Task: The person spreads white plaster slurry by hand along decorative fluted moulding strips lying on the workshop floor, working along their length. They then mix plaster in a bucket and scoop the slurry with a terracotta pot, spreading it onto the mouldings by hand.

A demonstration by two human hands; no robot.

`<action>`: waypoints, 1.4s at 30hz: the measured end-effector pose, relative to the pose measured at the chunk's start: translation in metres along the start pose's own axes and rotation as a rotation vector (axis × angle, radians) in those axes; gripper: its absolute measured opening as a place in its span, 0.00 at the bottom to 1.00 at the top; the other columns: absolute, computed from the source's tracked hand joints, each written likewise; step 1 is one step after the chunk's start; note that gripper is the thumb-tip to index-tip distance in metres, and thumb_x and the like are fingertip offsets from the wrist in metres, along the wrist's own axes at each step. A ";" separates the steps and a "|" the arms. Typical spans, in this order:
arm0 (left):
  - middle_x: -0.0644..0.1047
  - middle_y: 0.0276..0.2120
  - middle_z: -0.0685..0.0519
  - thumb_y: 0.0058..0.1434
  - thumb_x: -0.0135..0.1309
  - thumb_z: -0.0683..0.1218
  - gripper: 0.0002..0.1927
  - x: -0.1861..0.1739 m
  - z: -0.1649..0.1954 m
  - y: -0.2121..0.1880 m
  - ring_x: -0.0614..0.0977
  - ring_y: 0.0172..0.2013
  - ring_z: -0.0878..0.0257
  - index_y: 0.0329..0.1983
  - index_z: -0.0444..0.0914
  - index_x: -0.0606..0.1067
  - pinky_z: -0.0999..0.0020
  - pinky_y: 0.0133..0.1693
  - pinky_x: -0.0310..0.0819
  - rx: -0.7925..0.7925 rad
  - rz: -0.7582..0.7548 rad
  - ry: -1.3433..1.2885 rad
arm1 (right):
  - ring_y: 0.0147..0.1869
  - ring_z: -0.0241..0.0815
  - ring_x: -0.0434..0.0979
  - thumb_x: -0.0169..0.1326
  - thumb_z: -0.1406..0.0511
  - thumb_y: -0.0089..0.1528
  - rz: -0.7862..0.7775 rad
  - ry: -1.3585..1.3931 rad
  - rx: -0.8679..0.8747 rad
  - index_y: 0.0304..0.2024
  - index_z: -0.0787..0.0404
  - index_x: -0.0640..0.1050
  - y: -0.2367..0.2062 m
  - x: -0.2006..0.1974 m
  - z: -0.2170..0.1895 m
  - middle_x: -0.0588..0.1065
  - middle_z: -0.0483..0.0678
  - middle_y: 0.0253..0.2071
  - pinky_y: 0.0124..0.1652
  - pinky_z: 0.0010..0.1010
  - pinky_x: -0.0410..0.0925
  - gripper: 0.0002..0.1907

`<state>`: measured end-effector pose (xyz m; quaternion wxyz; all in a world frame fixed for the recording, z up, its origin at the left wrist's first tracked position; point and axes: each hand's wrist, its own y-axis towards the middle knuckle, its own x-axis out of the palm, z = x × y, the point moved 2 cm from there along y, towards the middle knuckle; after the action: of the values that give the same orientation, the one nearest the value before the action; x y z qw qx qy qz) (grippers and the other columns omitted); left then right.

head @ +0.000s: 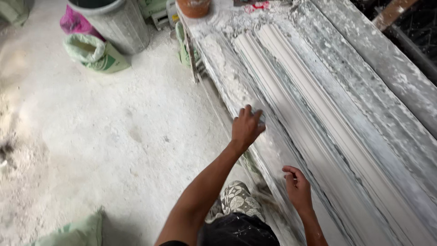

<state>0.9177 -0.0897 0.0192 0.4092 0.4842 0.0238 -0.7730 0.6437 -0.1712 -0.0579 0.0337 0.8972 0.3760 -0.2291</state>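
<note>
Nearest the camera, the person's patterned trouser leg [236,200] shows beside the edge of a long, plaster-caked tabletop [400,77] that runs away toward the top of the view. The right hand [298,187] rests low on the near edge of the tabletop, its fingers [291,172] curled loosely inward; whether they hold anything cannot be told. A little farther along, the left hand [246,126] lies palm down on the near rim of the tabletop, fingers spread open and flat, gripping nothing, pressed onto a ridge of white plaster [227,79] heaped along that rim. Just beside both hands, toward the right, a long white cornice moulding [291,95] with ribbed profile lies lengthwise on the tabletop, stretching from the near corner to the far end. At the far end stands an orange bowl [194,7]. On the dusty white floor [114,136] to the left, well apart from the hands, sit an open green sack [93,53], a pink bag [75,23] and a grey bin [118,23]
</note>
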 end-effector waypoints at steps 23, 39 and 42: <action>0.78 0.44 0.42 0.63 0.57 0.54 0.33 -0.044 -0.324 0.345 0.76 0.40 0.61 0.68 0.34 0.66 0.66 0.40 0.72 -0.818 0.328 -1.016 | 0.82 0.65 0.37 0.39 0.51 0.70 -0.302 -0.799 -0.557 0.74 0.71 0.53 0.385 0.253 -0.181 0.47 0.64 0.78 0.72 0.58 0.37 0.39; 0.77 0.60 0.37 0.76 0.43 0.48 0.23 0.034 -0.351 0.458 0.76 0.61 0.48 0.66 0.28 0.70 0.61 0.64 0.66 -0.547 0.140 -0.967 | 0.82 0.59 0.43 0.35 0.49 0.71 -0.333 -1.019 -0.648 0.72 0.71 0.57 0.498 0.338 -0.209 0.51 0.62 0.77 0.74 0.58 0.38 0.37; 0.64 0.67 0.42 0.74 0.40 0.49 0.27 0.023 -0.365 0.409 0.71 0.63 0.57 0.73 0.36 0.53 0.61 0.60 0.72 -0.797 0.020 -1.326 | 0.81 0.63 0.42 0.34 0.49 0.71 -0.393 -0.939 -0.527 0.73 0.75 0.54 0.509 0.338 -0.209 0.48 0.68 0.77 0.73 0.53 0.38 0.40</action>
<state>1.4477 -0.2172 -0.0451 0.4882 -0.2637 0.0455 -0.8307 1.2825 -0.2637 -0.0754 0.3764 0.5737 0.5248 -0.5037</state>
